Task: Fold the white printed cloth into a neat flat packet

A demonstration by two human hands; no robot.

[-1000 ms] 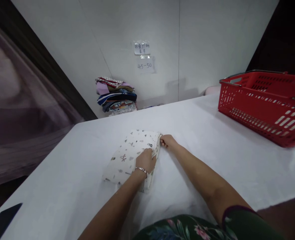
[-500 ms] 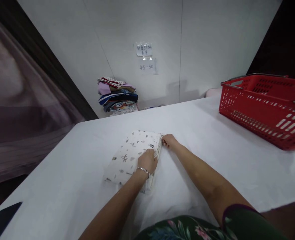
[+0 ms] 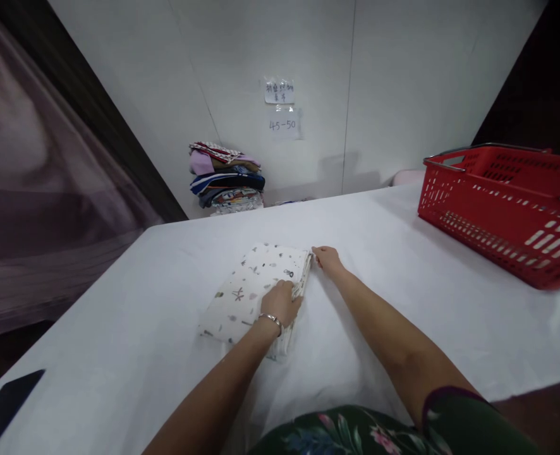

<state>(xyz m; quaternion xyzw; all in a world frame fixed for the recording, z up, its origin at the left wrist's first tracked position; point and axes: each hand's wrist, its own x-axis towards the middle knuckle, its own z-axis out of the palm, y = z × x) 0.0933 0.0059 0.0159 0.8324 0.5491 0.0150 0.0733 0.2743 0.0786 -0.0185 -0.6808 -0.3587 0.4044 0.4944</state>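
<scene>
A folded white cloth (image 3: pixel 249 287) printed with small dark figures lies on the white table (image 3: pixel 403 297) in front of me. My left hand (image 3: pixel 282 303), with a bracelet on its wrist, rests curled on the cloth's right edge and grips the stacked layers there. My right hand (image 3: pixel 326 259) pinches the cloth's far right corner with closed fingers. Both forearms reach in from the bottom of the view.
A red plastic basket (image 3: pixel 502 208) with metal handles stands at the table's right. A stack of folded coloured cloths (image 3: pixel 225 180) sits against the back wall under two paper labels (image 3: pixel 282 107). A dark flat object (image 3: pixel 5 411) lies at the lower left edge.
My right hand has slid slightly up along the cloth's right edge toward the far corner. The left hand stays on the edge. The view has shifted a little.
</scene>
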